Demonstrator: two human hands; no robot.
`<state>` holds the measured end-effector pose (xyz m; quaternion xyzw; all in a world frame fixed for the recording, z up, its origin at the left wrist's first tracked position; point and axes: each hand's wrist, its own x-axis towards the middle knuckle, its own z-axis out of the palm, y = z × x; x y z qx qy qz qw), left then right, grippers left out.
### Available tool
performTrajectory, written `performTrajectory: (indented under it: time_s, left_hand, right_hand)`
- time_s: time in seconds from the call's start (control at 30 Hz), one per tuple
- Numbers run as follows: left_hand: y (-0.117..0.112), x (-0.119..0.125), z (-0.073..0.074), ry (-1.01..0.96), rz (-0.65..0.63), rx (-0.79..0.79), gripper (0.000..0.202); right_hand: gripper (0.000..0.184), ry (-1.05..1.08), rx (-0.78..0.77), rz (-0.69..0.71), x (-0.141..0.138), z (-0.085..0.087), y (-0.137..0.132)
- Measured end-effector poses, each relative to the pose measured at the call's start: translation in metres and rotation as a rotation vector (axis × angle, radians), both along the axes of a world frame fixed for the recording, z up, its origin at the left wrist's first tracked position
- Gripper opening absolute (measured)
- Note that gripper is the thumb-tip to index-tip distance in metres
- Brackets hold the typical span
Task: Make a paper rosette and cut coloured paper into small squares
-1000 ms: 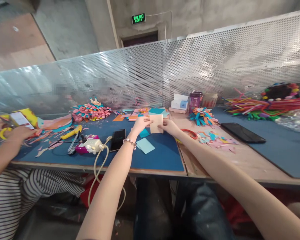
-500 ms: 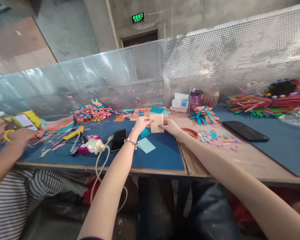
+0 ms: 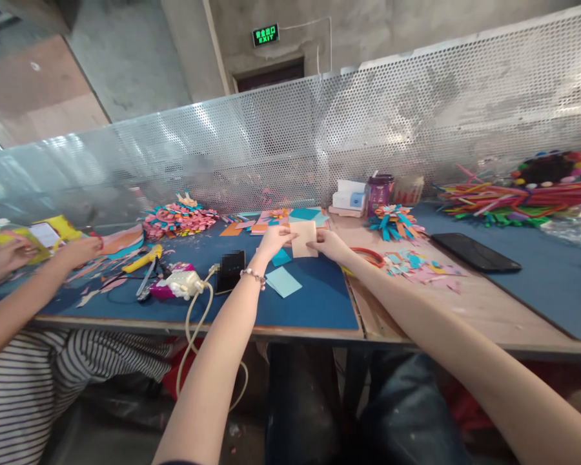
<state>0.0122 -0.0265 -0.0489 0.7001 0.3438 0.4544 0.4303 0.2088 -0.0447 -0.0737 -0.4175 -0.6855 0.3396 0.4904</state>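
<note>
Both my arms stretch forward over the blue mat (image 3: 319, 297). A pale peach paper square (image 3: 303, 238) is held upright between my hands. My left hand (image 3: 274, 241) pinches its left edge, and my right hand (image 3: 328, 244) pinches its right edge. Just below the paper lie a teal square (image 3: 279, 257) and a light blue square (image 3: 283, 281) flat on the mat. A bead bracelet (image 3: 252, 275) circles my left wrist.
A black phone (image 3: 230, 270), a white charger (image 3: 184, 283) with cable, and yellow-handled scissors (image 3: 142, 258) lie left. Paper flowers (image 3: 178, 216), scraps (image 3: 416, 266), red scissors (image 3: 368, 257), a purple cup (image 3: 378, 194), another phone (image 3: 474, 252) and pipe cleaners (image 3: 513, 197) surround. A person in stripes (image 3: 39, 381) works at left.
My hands and the peach paper stay almost where they were. The neighbouring person's hands have lifted and shifted with a yellow sheet at far left.
</note>
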Motion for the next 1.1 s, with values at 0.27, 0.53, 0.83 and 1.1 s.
performTrajectory:
  time_s: [0.27, 0.53, 0.83, 1.1]
  left_hand:
    - [-0.002, 0.000, 0.002, -0.006, -0.010, 0.001, 0.040]
    - [-0.003, 0.001, 0.005, -0.031, 0.001, 0.018, 0.040]
    - [-0.005, 0.010, 0.006, 0.081, 0.126, 0.222, 0.028]
    - [-0.006, 0.024, 0.001, 0.257, 0.321, 0.431, 0.003]
  right_hand:
    - [0.022, 0.000, -0.008, 0.019, 0.002, 0.001, -0.001]
    - [0.020, 0.087, -0.049, 0.039, 0.001, 0.000, 0.001]
    - [0.030, 0.263, -0.179, 0.081, -0.002, 0.004, -0.004]
    - [0.030, 0.340, -0.237, 0.131, -0.003, 0.005, -0.012]
